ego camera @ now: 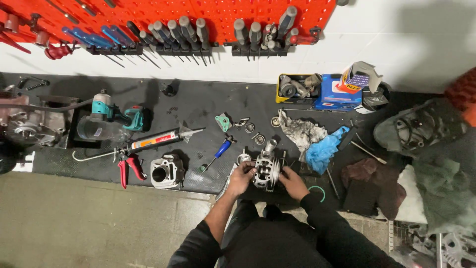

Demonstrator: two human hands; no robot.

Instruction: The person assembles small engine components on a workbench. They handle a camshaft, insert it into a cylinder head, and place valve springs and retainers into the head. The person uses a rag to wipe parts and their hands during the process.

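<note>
I see one piece in work: a finned metal engine cylinder head (267, 171), dull silver-grey, with stacked cooling fins running around its body. It sits on the black worktop (208, 109) near its front edge, directly in front of me. A short round port tube (270, 145) rises from its far side, its open mouth pointing away from me and slightly up. My left hand (241, 176) grips the casting's left side and my right hand (293, 181) presses against its right side, so both flanks are partly hidden. I cannot tell whether it rests flat or is lifted slightly.
</note>
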